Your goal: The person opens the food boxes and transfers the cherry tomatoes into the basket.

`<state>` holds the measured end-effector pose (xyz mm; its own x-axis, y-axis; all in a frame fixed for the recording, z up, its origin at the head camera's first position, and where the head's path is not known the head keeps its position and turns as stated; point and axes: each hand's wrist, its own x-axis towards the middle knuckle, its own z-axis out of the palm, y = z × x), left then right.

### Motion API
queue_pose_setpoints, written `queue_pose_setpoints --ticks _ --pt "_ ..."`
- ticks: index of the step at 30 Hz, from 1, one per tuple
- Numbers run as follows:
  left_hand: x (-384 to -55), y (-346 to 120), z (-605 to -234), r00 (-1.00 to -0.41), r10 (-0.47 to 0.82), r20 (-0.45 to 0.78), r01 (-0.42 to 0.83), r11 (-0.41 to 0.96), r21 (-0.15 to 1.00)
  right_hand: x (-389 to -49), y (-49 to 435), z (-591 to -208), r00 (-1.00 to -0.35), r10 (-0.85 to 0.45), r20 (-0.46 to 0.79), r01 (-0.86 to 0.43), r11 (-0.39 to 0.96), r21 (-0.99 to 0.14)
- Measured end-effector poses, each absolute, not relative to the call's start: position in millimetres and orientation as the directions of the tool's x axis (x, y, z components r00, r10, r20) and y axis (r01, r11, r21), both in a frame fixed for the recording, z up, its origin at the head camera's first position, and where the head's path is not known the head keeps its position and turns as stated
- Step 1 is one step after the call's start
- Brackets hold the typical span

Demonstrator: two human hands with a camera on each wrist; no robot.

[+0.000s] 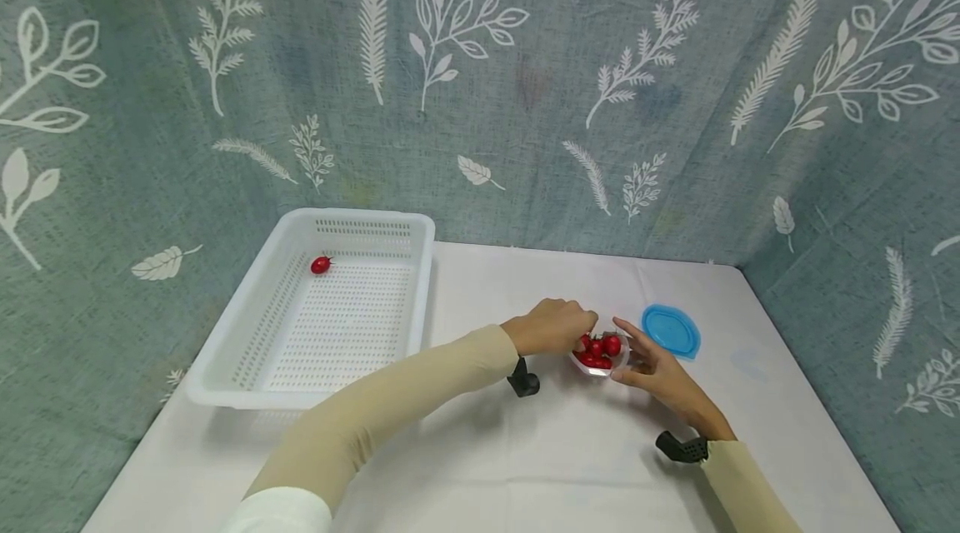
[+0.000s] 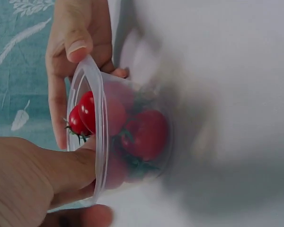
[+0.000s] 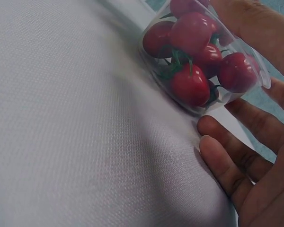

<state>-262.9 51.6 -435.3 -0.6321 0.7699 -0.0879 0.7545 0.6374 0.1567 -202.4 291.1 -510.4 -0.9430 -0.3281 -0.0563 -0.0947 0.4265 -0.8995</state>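
A clear plastic tub holding several cherry tomatoes stands on the white cloth. From its right side my right hand holds it, the thumb at the rim in the left wrist view and other fingers spread beside the wall in the right wrist view. My left hand reaches over from the left, with fingers inside the mouth of the tub, against the tomatoes. Whether these fingers pinch a tomato is hidden. One lone cherry tomato lies in the white basket at left.
Behind my right hand a round blue lid lies on the cloth. The basket has raised, slotted walls, and my left forearm passes over its near right corner. A patterned green curtain closes off the back and sides of the table.
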Motion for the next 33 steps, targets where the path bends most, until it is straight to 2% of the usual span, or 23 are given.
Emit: queue_pose_setpoints --ticks 13,25,33 --pt "-270.7 51.7 -438.1 -0.646 0.763 0.003 0.726 0.614 0.308 -202.8 290.6 -511.2 -0.947 -0.317 -0.056 -0.096 0.442 -0.892" --pt "-268.7 47.0 -433.7 -0.636 0.771 0.023 0.733 0.596 0.328 -201.6 290.0 -511.7 -0.947 -0.314 -0.074 -0.071 0.428 -0.901" --pt "-271.6 42.3 -431.1 -0.631 0.770 0.099 0.745 0.566 0.353 -202.5 291.7 -514.1 -0.946 -0.321 -0.054 -0.094 0.429 -0.898"
